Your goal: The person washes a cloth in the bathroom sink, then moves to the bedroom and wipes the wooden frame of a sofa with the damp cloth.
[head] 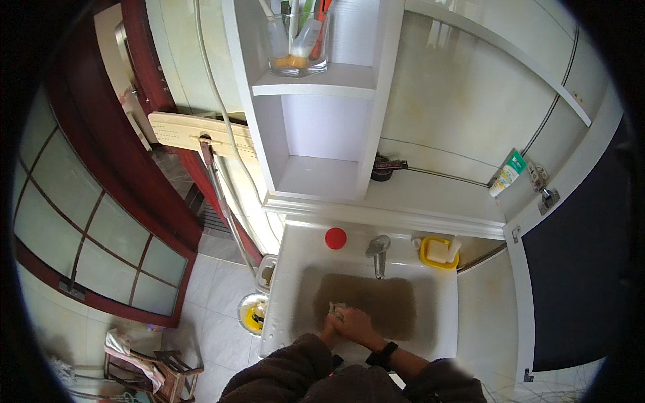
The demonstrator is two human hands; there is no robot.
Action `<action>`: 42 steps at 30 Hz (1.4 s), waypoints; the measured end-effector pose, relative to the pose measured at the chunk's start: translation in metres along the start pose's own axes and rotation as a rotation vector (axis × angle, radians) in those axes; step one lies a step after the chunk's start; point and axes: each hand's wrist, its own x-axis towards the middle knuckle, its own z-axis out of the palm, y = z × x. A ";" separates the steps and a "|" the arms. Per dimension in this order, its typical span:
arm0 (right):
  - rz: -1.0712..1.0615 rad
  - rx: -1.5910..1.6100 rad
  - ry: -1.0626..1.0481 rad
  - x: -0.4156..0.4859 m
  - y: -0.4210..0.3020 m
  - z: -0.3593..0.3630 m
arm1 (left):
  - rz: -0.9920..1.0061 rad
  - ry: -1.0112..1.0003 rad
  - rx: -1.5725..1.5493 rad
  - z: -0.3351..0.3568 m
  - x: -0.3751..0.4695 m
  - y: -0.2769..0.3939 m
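My left hand (pixel 328 332) and my right hand (pixel 357 325) are pressed together over the white washbasin (pixel 282 307). Between them is a small wet greyish bundle (pixel 338 308), apparently cloth, its folds showing past the fingers. The right hand covers part of the left. Murky brown water (pixel 388 307) stands in the bowl just beyond my hands. A black band (pixel 382 354) circles my right wrist. The metal faucet (pixel 379 254) points down over the water from the back ledge, and no stream shows from it.
On the ledge are a red round lid (pixel 335 238) and a yellow soap dish (pixel 438 253) with soap. A white cabinet (pixel 315 89) hangs above, its mirrored door (pixel 569 262) open at right. Left stand a mop (pixel 221 201), a waste bin (pixel 252 315) and a wooden chair (pixel 171 370).
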 end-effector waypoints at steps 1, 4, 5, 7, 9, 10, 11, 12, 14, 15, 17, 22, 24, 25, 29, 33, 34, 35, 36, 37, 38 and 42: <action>-0.012 -0.080 0.098 0.004 -0.004 -0.005 | 0.033 0.035 -0.007 0.005 -0.002 -0.002; 0.027 -0.185 0.154 0.008 -0.007 -0.012 | 0.338 0.065 0.432 0.014 -0.011 0.001; 0.030 -0.233 0.210 0.009 -0.006 -0.011 | 0.385 0.072 0.514 0.017 -0.012 0.005; 0.044 -0.156 0.059 0.010 -0.002 -0.012 | 0.299 0.071 0.457 0.022 -0.013 0.012; 0.036 -0.182 0.006 0.009 0.001 -0.016 | 0.231 0.097 0.413 0.026 -0.015 0.020; 0.021 -0.232 -0.013 0.009 0.002 -0.019 | 0.218 0.137 0.430 0.029 -0.016 0.025; -0.016 -0.298 -0.015 0.007 0.002 -0.020 | 0.220 0.184 0.465 0.031 -0.019 0.028; -0.026 -0.330 0.001 0.007 0.002 -0.022 | 0.251 0.205 0.496 0.034 -0.023 0.033; -0.022 -0.350 0.102 0.006 0.001 -0.018 | 0.315 0.196 0.569 0.040 -0.032 0.043; 0.003 -0.268 0.003 0.006 0.001 -0.015 | 0.281 0.193 0.464 0.042 -0.038 0.048; 0.077 -0.142 -0.107 0.006 0.005 -0.006 | 0.077 0.173 0.034 0.046 -0.044 0.068; 0.027 -0.415 0.002 0.022 0.068 -0.017 | 0.345 0.116 0.515 0.030 -0.038 0.070; 0.332 -0.092 0.115 0.022 0.104 -0.031 | 0.545 -0.064 0.527 -0.006 -0.025 0.057; 0.450 0.049 0.169 0.017 0.118 -0.033 | 0.556 -0.133 0.595 -0.035 -0.018 0.052; 0.533 0.220 0.165 0.012 0.120 -0.002 | 0.225 -0.088 0.398 -0.087 0.040 0.014; 0.116 0.172 -0.224 0.023 0.073 0.025 | 0.132 0.060 0.463 -0.068 0.052 -0.013; 0.051 0.255 -0.274 0.025 0.060 0.027 | 0.198 0.156 0.362 -0.057 0.045 -0.019; 0.072 0.327 -0.315 0.027 0.048 0.026 | 0.355 0.085 0.438 -0.054 0.033 -0.016; 0.113 0.399 -0.330 0.027 0.039 0.023 | 0.516 0.019 0.503 -0.052 0.021 -0.011; 0.083 0.288 -0.350 0.029 0.031 0.020 | 0.833 -0.139 0.649 -0.055 0.005 -0.007; 0.066 0.179 -0.350 0.031 0.024 0.019 | 1.007 -0.237 0.684 -0.046 -0.001 -0.005; 0.195 0.052 -0.089 0.041 0.021 0.011 | 0.597 -0.212 0.487 -0.010 0.006 0.003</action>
